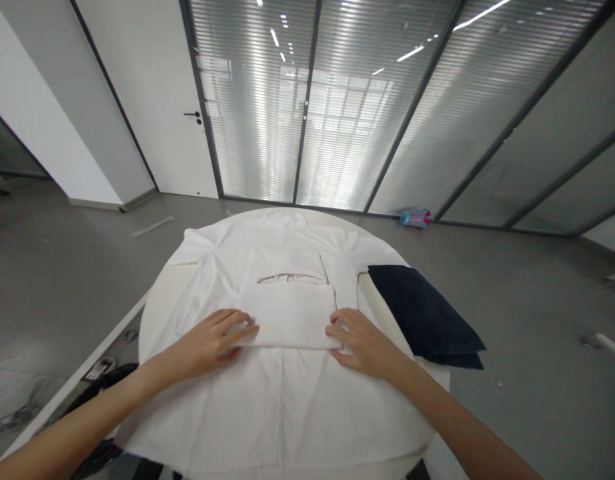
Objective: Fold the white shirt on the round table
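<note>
A white buttoned shirt (267,400) lies spread flat over a round white table (155,313). On top of it rests a small folded white garment (290,317). My left hand (215,340) lies flat at the left end of that folded piece, fingertips touching its lower left corner. My right hand (362,343) presses on its lower right corner, fingers spread. Neither hand grips anything that I can see.
A folded dark navy cloth (427,317) sits at the table's right edge. A small blue and pink bottle (415,218) lies on the grey floor by the glass wall. Dark items and cables (102,373) are on the floor at the left.
</note>
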The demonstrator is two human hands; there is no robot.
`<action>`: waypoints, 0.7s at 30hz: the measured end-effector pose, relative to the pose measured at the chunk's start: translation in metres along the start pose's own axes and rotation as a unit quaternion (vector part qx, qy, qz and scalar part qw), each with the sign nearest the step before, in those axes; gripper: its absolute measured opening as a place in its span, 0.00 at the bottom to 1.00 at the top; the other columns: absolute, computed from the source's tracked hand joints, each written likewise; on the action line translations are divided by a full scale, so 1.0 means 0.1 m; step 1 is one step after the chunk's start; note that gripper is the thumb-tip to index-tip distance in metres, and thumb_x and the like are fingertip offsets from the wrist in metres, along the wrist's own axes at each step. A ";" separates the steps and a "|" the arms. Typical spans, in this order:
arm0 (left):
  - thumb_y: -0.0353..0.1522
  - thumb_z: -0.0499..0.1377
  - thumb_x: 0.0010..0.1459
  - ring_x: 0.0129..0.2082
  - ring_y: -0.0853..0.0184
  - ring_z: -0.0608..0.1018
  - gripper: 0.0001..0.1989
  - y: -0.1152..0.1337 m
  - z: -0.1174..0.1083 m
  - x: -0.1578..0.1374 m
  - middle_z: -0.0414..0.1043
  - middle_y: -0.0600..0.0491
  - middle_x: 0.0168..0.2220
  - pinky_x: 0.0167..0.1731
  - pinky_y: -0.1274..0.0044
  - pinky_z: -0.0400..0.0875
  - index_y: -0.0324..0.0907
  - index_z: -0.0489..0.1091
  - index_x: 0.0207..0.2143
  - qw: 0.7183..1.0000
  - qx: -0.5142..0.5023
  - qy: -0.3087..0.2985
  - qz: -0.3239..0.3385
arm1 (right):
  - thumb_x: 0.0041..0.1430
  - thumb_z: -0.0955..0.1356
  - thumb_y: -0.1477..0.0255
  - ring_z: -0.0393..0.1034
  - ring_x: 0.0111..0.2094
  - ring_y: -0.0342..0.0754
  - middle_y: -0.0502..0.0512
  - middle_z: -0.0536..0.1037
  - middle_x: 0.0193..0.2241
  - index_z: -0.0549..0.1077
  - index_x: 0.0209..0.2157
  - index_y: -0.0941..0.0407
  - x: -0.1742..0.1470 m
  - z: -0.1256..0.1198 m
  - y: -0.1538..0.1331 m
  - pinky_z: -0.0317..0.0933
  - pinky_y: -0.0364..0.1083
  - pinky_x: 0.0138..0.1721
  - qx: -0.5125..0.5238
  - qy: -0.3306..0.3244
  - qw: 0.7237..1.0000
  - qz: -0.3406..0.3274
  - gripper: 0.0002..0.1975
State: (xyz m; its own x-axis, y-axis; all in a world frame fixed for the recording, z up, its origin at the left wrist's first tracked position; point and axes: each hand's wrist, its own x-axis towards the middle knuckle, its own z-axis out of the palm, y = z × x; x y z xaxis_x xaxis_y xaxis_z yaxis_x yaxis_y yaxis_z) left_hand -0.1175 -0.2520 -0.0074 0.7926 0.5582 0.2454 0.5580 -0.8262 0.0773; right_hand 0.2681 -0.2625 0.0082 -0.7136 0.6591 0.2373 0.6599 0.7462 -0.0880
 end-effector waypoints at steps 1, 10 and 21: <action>0.25 0.56 0.62 0.54 0.57 0.73 0.25 0.00 0.03 -0.02 0.70 0.44 0.55 0.52 0.65 0.71 0.46 0.63 0.61 1.000 0.013 0.012 0.000 | 0.55 0.73 0.73 0.67 0.48 0.56 0.61 0.73 0.45 0.73 0.43 0.57 -0.03 0.03 -0.01 0.64 0.56 0.50 -0.025 0.012 1.000 -0.003 0.13; 0.25 0.56 0.62 0.43 0.61 0.79 0.12 -0.09 0.13 -0.03 0.78 0.46 0.45 0.45 0.68 0.75 0.41 0.70 0.48 0.989 0.021 0.139 0.054 | 0.60 0.65 0.80 0.70 0.38 0.52 0.56 0.76 0.33 0.72 0.36 0.56 -0.10 0.21 -0.05 0.63 0.56 0.47 -0.126 0.135 0.982 -0.046 0.06; 0.44 0.48 0.67 0.29 0.67 0.73 0.16 -0.92 -0.17 0.99 0.69 0.54 0.28 0.28 0.79 0.69 0.42 0.65 0.40 0.892 -0.259 0.250 -0.274 | 0.71 0.55 0.61 0.73 0.35 0.52 0.54 0.77 0.33 0.67 0.48 0.53 0.93 -0.14 0.66 0.65 0.49 0.40 0.148 0.223 0.932 0.244 0.16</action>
State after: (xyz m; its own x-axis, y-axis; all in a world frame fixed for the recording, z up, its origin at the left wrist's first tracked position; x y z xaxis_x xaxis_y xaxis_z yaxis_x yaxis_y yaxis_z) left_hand -0.0944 -0.1221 0.0261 0.1546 0.8927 0.4233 0.5371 -0.4356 0.7224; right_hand 0.2483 -0.1531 0.0384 -0.1344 0.8713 0.4720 0.7397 0.4051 -0.5373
